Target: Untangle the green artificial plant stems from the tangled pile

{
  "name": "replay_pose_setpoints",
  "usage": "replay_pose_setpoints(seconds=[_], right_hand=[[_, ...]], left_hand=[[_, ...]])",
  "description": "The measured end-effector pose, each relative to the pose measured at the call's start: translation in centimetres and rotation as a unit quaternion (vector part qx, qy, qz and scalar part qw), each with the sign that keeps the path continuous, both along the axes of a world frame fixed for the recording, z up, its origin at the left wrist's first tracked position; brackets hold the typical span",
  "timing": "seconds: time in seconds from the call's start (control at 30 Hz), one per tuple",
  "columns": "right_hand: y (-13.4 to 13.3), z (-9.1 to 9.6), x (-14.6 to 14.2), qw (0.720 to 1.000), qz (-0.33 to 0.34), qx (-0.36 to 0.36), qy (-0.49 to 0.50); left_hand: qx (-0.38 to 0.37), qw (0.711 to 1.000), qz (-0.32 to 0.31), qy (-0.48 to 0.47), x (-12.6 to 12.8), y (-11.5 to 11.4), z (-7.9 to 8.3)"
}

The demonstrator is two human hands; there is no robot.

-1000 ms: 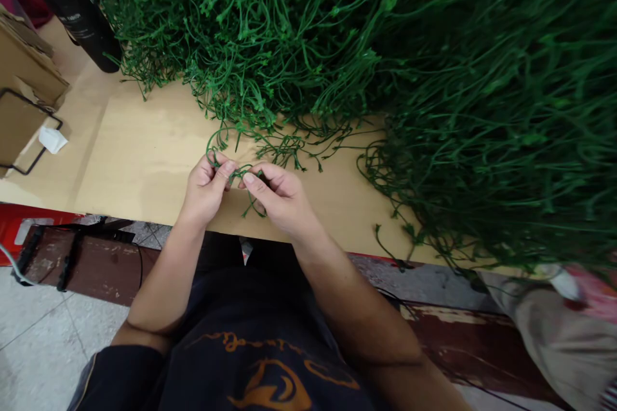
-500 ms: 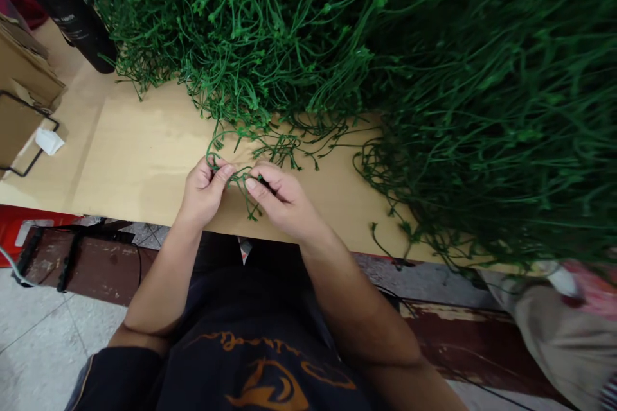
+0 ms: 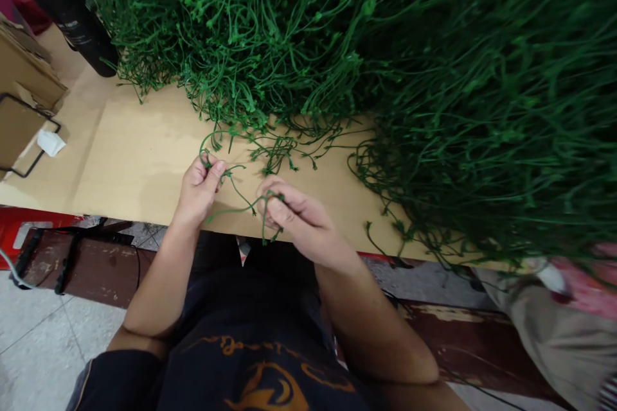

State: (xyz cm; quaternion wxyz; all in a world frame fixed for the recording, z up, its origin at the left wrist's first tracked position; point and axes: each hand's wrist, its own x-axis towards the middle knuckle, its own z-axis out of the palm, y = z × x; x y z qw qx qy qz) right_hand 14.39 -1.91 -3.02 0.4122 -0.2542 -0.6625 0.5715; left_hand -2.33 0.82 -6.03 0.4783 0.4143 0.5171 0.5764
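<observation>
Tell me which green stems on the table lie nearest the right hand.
The small cluster just beyond the right hand, almost meeting it in view; the large pile lies farther off.

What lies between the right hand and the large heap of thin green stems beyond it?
In the head view, a sprawling cluster of green stems lies on the tan tabletop between right hand and heap.

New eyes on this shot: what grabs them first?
The huge green heap, spread over the far side and right of the table. Then the left hand and right hand near the front edge, each pinching thin stems. Last, the black bottle at upper left.
</observation>
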Motion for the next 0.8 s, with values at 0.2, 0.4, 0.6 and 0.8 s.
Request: replay_pose_setpoints(seconds=[0.2,0.4,0.6,0.8], right_hand=[[0.4,-1.4,1.3,0.983,-0.077,-0.163,0.022],[0.5,-1.0,1.0,0.986,-0.128,-0.095,-0.052],[0.8,-1.0,-0.7,0.98,-0.104,-0.02,-0.17],[0.8,-1.3,-2.8,0.983,-0.049,0.017,-0.174]], left_hand=[[0.025,0.999,-0.006,-0.021,0.1,-0.1,0.2],[0.031,1.0,-0.002,0.005,0.2,-0.2,-0.2],[0.037,0.999,-0.011,0.013,0.3,-0.2,-0.3],[0.034,0.998,-0.018,0.047,0.6,-0.3,0.6]])
